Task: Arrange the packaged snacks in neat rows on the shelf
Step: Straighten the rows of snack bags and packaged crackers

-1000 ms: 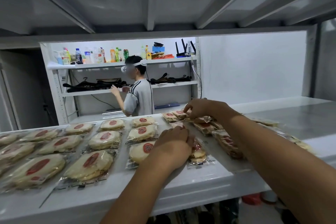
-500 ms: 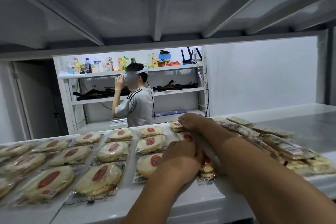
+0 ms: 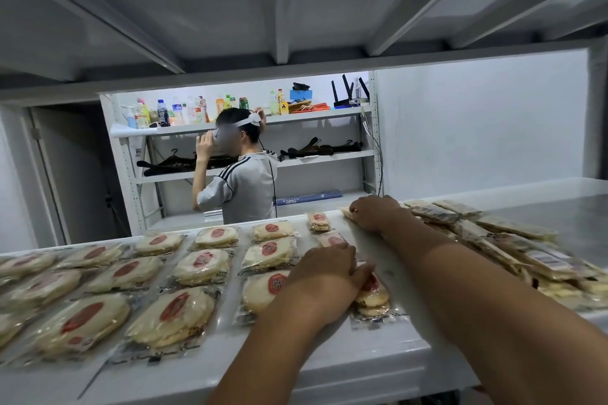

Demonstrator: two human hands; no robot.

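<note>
Clear packets of round pale snacks with red labels (image 3: 201,267) lie in neat rows across the left half of the white shelf (image 3: 362,358). My left hand (image 3: 329,270) rests flat on the front packet (image 3: 373,298) of a narrower column of small packets. Two more of these (image 3: 318,221) lie behind it. My right hand (image 3: 375,214) reaches to the shelf's far edge, fingers curled on a small packet (image 3: 345,212). A loose pile of unsorted packets (image 3: 493,240) lies right of my right forearm.
The shelf board above (image 3: 296,10) hangs low over the work space. Beyond the shelf a person (image 3: 243,184) in a grey shirt stands with a headset, before a back rack (image 3: 316,158) holding bottles and hangers. A white wall stands behind at right.
My right hand has moved from the middle of the small-packet column out to the far edge of the shelf. My left hand has stayed on the front packet. The camera has shifted lower and closer.
</note>
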